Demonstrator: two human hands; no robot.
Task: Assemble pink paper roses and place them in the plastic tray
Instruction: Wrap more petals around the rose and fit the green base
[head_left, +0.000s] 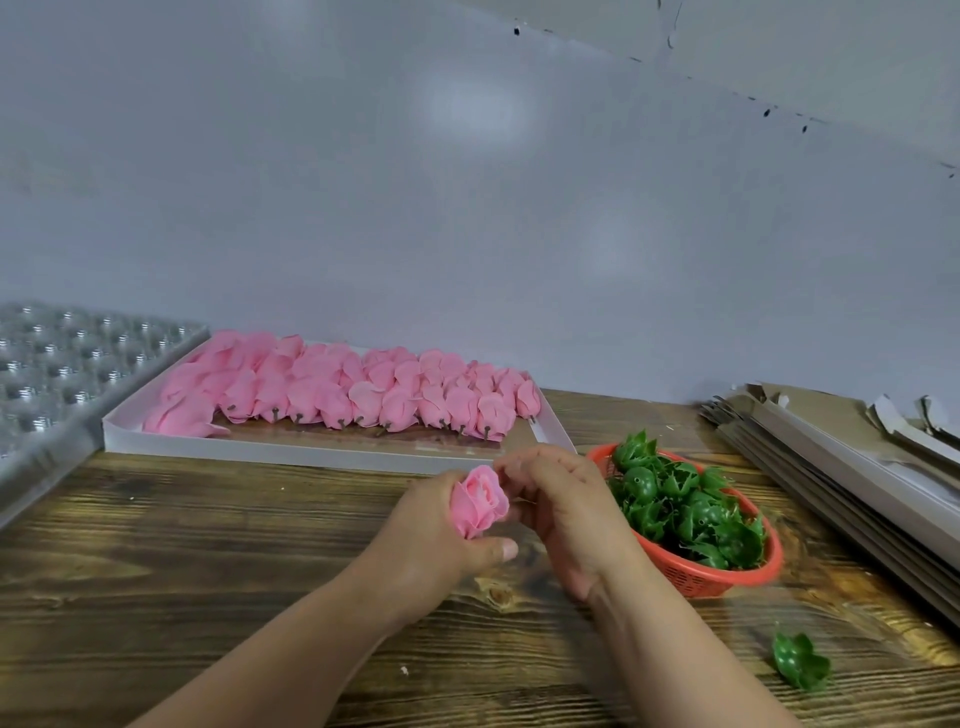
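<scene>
Craft workshop: wooden bench (208, 545), trayfuls of paper roses (337, 389).

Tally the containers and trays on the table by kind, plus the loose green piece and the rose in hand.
Red basket: 1
White box tray: 1
Clear plastic tray: 1
Loose green calyx: 1
Pink rose held in left hand: 1
Total: 5

The plastic tray (78, 374) runs off the left edge; the right hand (566, 514) hides its fingertips.
</scene>
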